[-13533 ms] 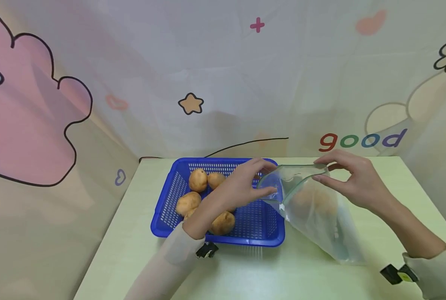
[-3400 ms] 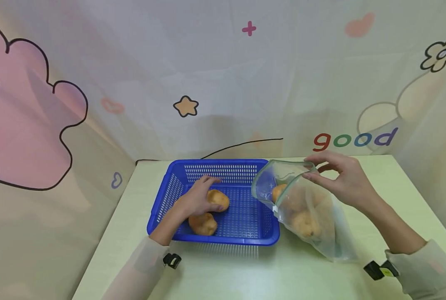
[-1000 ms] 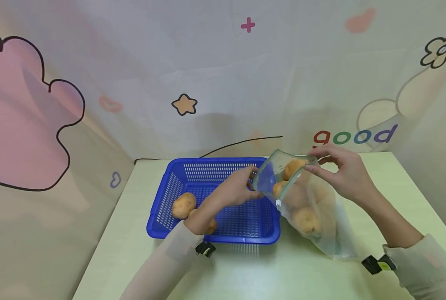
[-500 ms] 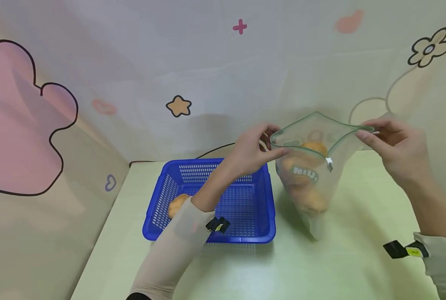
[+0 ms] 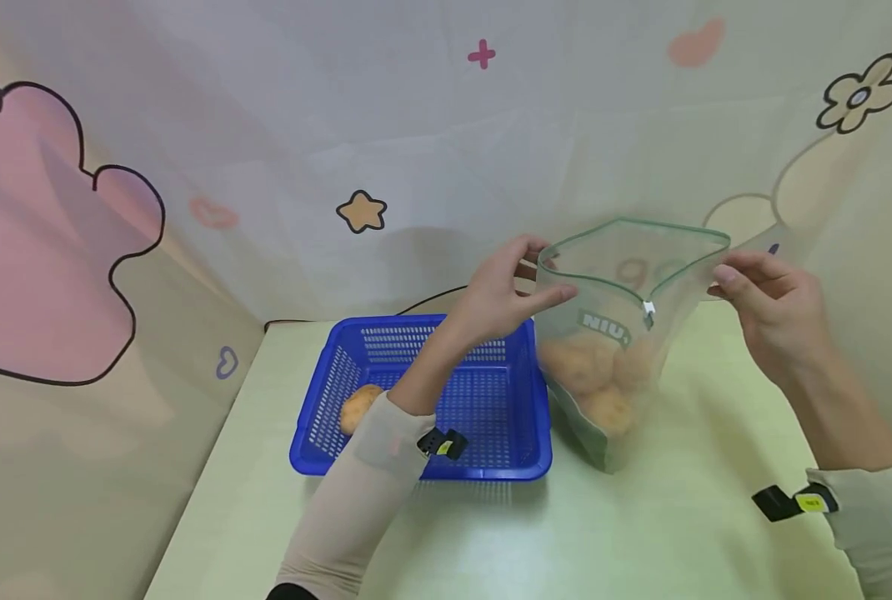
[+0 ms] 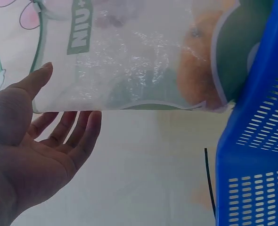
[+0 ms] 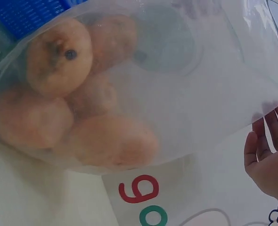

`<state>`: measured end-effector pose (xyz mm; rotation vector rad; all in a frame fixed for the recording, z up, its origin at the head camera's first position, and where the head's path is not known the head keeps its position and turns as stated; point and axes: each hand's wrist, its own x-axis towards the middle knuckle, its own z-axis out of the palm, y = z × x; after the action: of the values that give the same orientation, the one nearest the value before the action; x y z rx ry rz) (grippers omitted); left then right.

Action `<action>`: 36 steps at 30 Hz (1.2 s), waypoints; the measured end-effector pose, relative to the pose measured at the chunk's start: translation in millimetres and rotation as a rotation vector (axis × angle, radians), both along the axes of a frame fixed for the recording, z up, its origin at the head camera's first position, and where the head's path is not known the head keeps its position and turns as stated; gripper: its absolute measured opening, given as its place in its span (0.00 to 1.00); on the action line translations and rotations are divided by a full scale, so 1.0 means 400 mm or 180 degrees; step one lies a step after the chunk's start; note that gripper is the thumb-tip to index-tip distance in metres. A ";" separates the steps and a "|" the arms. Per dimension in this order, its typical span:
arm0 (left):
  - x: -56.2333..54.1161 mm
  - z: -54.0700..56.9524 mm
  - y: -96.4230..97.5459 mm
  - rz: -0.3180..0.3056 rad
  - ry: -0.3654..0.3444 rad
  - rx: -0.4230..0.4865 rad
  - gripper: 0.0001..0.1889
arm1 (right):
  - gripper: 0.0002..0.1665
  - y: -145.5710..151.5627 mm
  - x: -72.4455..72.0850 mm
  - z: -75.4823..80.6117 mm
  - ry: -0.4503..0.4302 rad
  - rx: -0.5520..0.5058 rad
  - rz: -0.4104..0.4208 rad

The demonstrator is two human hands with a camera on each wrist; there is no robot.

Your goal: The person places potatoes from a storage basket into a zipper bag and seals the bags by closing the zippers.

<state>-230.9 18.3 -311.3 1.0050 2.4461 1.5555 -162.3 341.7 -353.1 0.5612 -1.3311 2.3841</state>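
A translucent zip bag (image 5: 596, 333) with a green-edged mouth and white slider stands upright, its mouth spread wide. Several potatoes (image 7: 59, 56) lie in its lower part, blurred through the plastic. My left hand (image 5: 494, 296) holds the bag's left edge near the mouth, thumb in front and fingers behind; the left wrist view shows the thumb (image 6: 37, 79) over the plastic. On the opposite edge, my right hand (image 5: 779, 317) has thumb and fingertips at the side just below the rim. One potato (image 5: 359, 408) shows in the blue basket (image 5: 483, 475), partly behind my left forearm.
The blue plastic basket sits close left of the bag on the pale green tabletop (image 5: 446, 542). A patterned cloth backdrop (image 5: 431, 125) rises behind the table and along its sides. My left sleeve (image 5: 371, 483) crosses over the basket.
Potatoes have gone from the basket into the bag over these frames. The bag, earlier slanted beside the basket, has been raised upright and turned, and its potatoes have dropped lower inside.
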 end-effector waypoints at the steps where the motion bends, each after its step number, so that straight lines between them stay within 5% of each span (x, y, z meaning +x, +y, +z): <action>1: -0.002 -0.003 -0.001 0.0013 0.0021 -0.0022 0.25 | 0.14 0.000 -0.005 -0.002 0.0015 0.0024 0.0010; 8: -0.001 0.008 0.002 0.0034 0.0039 -0.0088 0.22 | 0.06 -0.008 -0.047 0.045 -0.0035 0.0583 -0.0468; 14: 0.020 0.005 -0.018 -0.0071 0.0081 -0.0318 0.23 | 0.07 0.001 -0.047 0.107 0.0281 0.0752 -0.0516; 20: 0.032 -0.066 -0.074 -0.0139 0.0538 -0.1385 0.25 | 0.03 -0.058 -0.033 0.089 0.0477 0.2032 -0.0818; 23: 0.031 -0.107 -0.103 -0.0140 0.0425 -0.1528 0.26 | 0.03 -0.091 -0.032 0.062 0.0559 0.2626 -0.1054; 30: 0.020 -0.152 -0.211 -0.0060 0.0140 -0.1332 0.34 | 0.07 -0.126 -0.046 0.045 0.0606 0.2703 -0.1143; 36: 0.018 -0.189 -0.342 0.0282 0.0061 -0.1350 0.34 | 0.06 -0.124 -0.052 0.040 0.0551 0.2644 -0.1097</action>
<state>-223.6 -118.3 -386.7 0.8451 2.6983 0.9770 -183.1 292.2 -337.2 0.6523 -2.1084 1.4123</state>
